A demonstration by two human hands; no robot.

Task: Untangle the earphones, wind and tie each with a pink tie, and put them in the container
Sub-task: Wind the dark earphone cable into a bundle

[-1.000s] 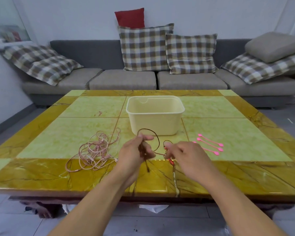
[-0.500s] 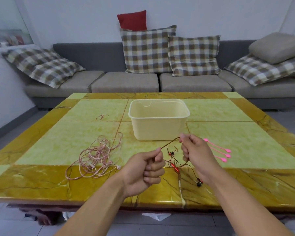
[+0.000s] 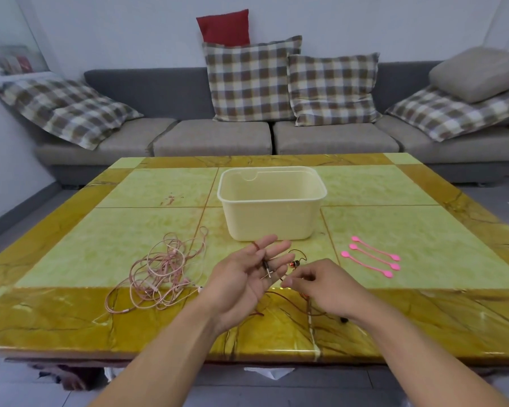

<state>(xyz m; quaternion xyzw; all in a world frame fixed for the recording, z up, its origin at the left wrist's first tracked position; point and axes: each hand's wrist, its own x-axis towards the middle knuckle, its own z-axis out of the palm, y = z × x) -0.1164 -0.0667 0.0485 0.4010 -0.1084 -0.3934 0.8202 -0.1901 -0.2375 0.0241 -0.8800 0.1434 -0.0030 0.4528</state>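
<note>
1. Two hands over the near edge of the table (image 3: 71,324), so that's where I'm at. My left hand (image 3: 241,280) is palm-up with the fingers straight and spread, and the dark red earphones (image 3: 266,267) lie across them with the jack end resting on the fingers. I keep it flat like that so it works as a form to wind the cord around.
2. My right hand (image 3: 320,286) is just beside it with fingers curled, pinching the cord near the little red earbud. The rest of that cord trails down onto the table's near edge under my wrist.
3. Compared to half a second ago, my left hand was a closed fist on the cord and my right was pulling it up taut; now the left has opened flat and the right has dropped lower. I reckon untangling this pair is done and winding is starting.
4. Left of my hands, the pink earphones (image 3: 162,271) sit in a tangled heap, untouched.
5. Right side, three pink ties (image 3: 370,257) lie in a row, well apart from my hands, ready for later.
6. Further back, mid-table, the cream container (image 3: 272,221) has nothing in it that I can see.
</note>
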